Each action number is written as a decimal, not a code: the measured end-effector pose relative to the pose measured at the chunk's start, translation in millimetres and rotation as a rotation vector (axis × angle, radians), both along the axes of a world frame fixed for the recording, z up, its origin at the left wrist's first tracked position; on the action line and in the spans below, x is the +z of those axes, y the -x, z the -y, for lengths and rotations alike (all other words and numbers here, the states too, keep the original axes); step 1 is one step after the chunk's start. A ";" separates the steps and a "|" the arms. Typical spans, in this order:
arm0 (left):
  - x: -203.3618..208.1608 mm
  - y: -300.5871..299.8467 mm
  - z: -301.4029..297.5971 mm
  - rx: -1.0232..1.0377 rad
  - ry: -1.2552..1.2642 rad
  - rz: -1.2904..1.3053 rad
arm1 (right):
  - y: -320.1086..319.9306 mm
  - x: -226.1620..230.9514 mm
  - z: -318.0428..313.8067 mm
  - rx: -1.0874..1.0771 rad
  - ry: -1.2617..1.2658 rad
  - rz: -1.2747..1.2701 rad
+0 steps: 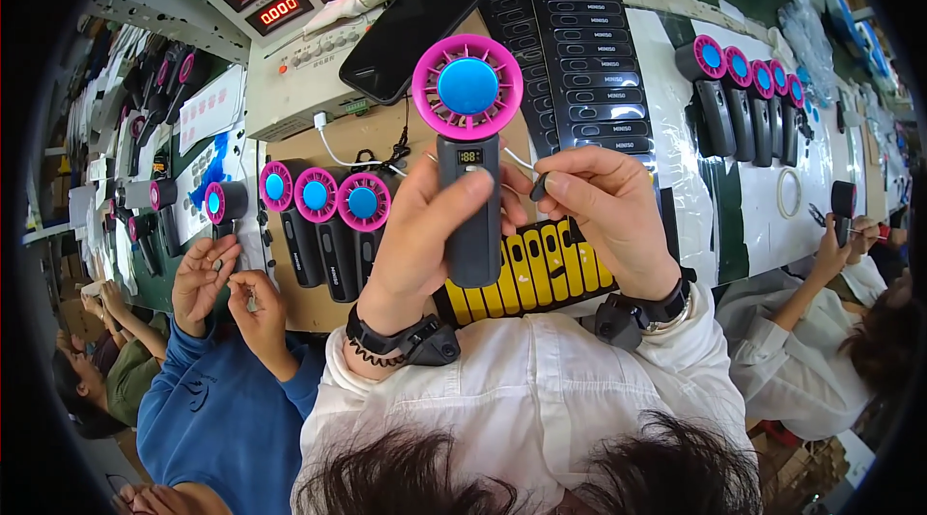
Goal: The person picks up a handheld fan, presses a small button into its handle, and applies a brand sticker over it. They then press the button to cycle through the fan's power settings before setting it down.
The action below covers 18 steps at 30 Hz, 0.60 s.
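Observation:
My left hand [410, 225] is closed round the dark grey handle of a handheld fan [473, 264], held upright in front of me. The fan has a pink ring head with a blue centre, and a small display is lit on its handle. My left thumb presses at the button under that display. To the right of the handle, my right hand [608, 206] pinches a small dark oval piece [539, 187] between thumb and fingers. A white cable [517, 162] runs behind the fan toward that piece; whether they join is hidden.
Left of me stand several matching fans [316, 192]. Behind them are a test meter [319, 52] with red digits and a black phone [410, 37]. Black panels [594, 71] lie ahead, a yellow-slotted tray [531, 269] below my hands. Co-workers' hands [256, 312] work at both sides.

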State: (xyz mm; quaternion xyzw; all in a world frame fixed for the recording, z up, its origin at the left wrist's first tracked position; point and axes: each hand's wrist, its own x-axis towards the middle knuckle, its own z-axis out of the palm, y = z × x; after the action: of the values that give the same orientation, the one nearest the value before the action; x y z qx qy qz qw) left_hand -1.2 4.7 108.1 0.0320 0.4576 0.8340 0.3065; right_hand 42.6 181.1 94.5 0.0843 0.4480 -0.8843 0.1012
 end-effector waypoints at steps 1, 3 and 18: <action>0.9 0.0 -1.6 -0.004 0.053 -0.030 | 0.1 -1.8 -0.3 -0.016 -0.065 -0.038; -0.3 -1.2 -7.8 0.007 0.081 -0.047 | -0.4 -5.7 -1.1 -0.049 -0.196 -0.112; -7.5 -0.3 -26.3 0.041 0.235 -0.109 | -8.9 -14.3 -8.0 -0.136 -0.288 -0.011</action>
State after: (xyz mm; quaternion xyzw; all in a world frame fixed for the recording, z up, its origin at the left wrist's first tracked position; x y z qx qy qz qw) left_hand -0.9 31.0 100.6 0.0321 0.5686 0.7778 0.2658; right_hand 51.6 189.1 80.2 0.1233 0.5638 -0.8163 0.0256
